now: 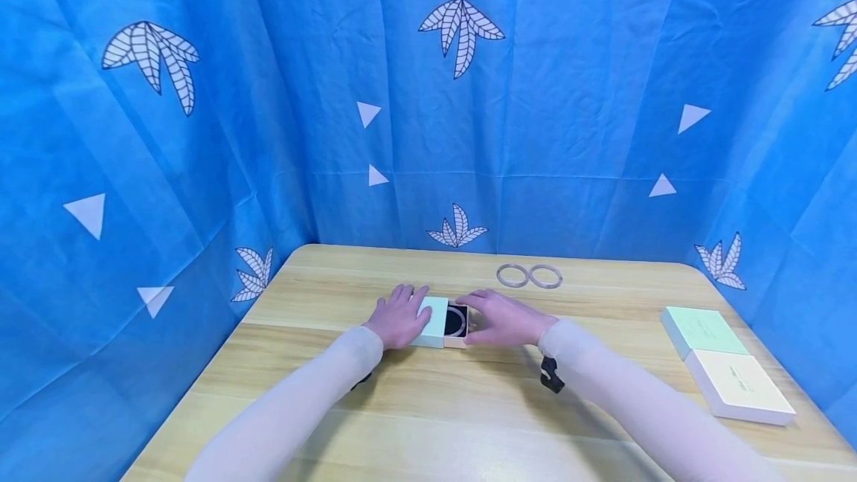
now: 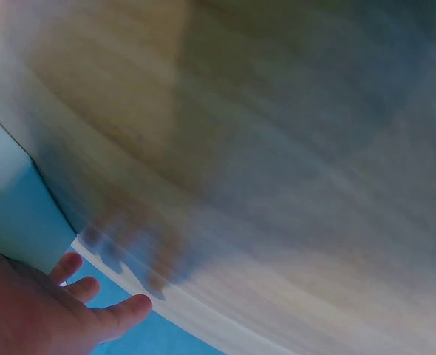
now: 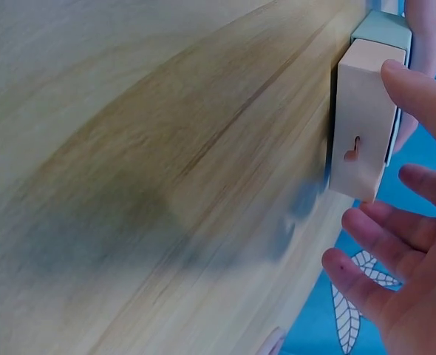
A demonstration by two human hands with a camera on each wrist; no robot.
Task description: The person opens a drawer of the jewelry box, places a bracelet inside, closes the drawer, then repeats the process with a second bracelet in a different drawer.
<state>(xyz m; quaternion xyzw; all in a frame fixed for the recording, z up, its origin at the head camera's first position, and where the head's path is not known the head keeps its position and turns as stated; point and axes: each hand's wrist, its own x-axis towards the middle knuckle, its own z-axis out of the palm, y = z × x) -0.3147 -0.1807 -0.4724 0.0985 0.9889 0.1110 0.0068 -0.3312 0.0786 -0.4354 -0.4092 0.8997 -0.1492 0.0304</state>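
Note:
A small box with a pale green sleeve (image 1: 437, 322) and a pinkish inner drawer (image 1: 456, 343) lies on the table. The drawer sticks out on the right, showing a black lining with a ring-shaped bangle (image 1: 462, 324) in it. My left hand (image 1: 399, 317) rests on the sleeve with fingers extended and covers its left part. At the drawer's end, my right hand (image 1: 505, 317) holds it between thumb and fingers across its near and far sides. The right wrist view shows the drawer's end face (image 3: 362, 111), marked by a small notch, with the thumb on one corner.
Two more bangles, a left one (image 1: 512, 286) and a right one (image 1: 545, 287), lie side by side behind the box. Toward the table's right edge are a light green flat box (image 1: 708, 331) and a cream one (image 1: 742, 385). Blue patterned curtain (image 1: 569, 132) surrounds the wooden table (image 1: 428, 407).

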